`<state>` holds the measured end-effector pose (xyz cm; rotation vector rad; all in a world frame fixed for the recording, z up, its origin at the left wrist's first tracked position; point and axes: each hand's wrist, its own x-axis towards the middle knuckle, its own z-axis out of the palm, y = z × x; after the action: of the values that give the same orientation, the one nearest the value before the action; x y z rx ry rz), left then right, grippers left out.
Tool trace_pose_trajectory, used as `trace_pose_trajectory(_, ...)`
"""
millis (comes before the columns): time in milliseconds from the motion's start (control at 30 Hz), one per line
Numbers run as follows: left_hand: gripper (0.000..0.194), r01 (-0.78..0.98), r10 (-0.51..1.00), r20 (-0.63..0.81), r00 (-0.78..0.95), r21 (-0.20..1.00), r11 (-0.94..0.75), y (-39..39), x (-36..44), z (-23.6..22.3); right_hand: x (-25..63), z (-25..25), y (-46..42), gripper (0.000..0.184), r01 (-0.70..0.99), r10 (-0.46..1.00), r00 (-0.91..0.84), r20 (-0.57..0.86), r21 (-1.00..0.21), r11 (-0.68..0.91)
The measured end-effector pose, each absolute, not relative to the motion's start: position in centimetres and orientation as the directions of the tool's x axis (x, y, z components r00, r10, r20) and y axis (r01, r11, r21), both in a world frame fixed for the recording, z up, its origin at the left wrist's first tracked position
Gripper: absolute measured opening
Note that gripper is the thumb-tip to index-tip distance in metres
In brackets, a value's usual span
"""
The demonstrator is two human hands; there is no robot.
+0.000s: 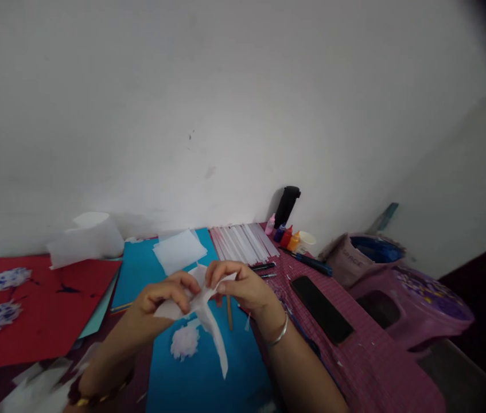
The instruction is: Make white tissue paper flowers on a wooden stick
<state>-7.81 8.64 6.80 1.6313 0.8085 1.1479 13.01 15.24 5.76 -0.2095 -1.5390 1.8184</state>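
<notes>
The left hand (169, 296) and right hand (243, 285) pinch white tissue paper (213, 330) between their fingers above the blue card (243, 367); its shaping looks unfinished. Below, 1 pale tissue flower (185, 342) seems complete, as do 2 blue-tinged flowers (9, 279) on red card (53, 321). Moving room spans the blue card's near part; a phone (322, 310) flanks the right forearm.

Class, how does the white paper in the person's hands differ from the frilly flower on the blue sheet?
The white paper is held in the left hand and right hand; the flower lies on the blue sheet. The paper has a long dangling strip; the flower is compact and ruffled. The paper looks white; the flower, pinkish. Both are pale.
</notes>
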Motion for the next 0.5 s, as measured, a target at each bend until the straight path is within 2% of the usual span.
trace_pose_trajectory(167, 0.025, -0.183, 0.905, 0.326, 0.273, 0.941, -0.284, 8.8, -8.4, 6.1, 13.6, 5.7, 15.6, 0.008, -0.524, 0.613, -0.697, 0.372, -0.848, -0.081)
trace_pose_trajectory(300, 0.035, -0.303, 0.895, 0.335, 0.296, 0.921, -0.244, 9.7, -8.9, 5.3, 13.5, 5.2, 16.0, 0.015, -0.601, 0.625, -0.671, 0.399, -0.787, -0.142)
trace_pose_trajectory(400, 0.042, -0.358, 0.904, 0.323, 0.278, 0.909, -0.214, 10.4, -9.2, 4.8, 13.3, 5.0, 16.1, 0.018, -0.656, 0.654, -0.616, 0.439, -0.746, -0.116)
trace_pose_trajectory(500, 0.045, -0.415, 0.946, 0.262, 0.190, 0.895, -0.164, 10.6, -8.7, 5.1, 13.2, 5.1, 16.2, 0.019, -0.682, 0.685, -0.555, 0.471, -0.730, -0.051)
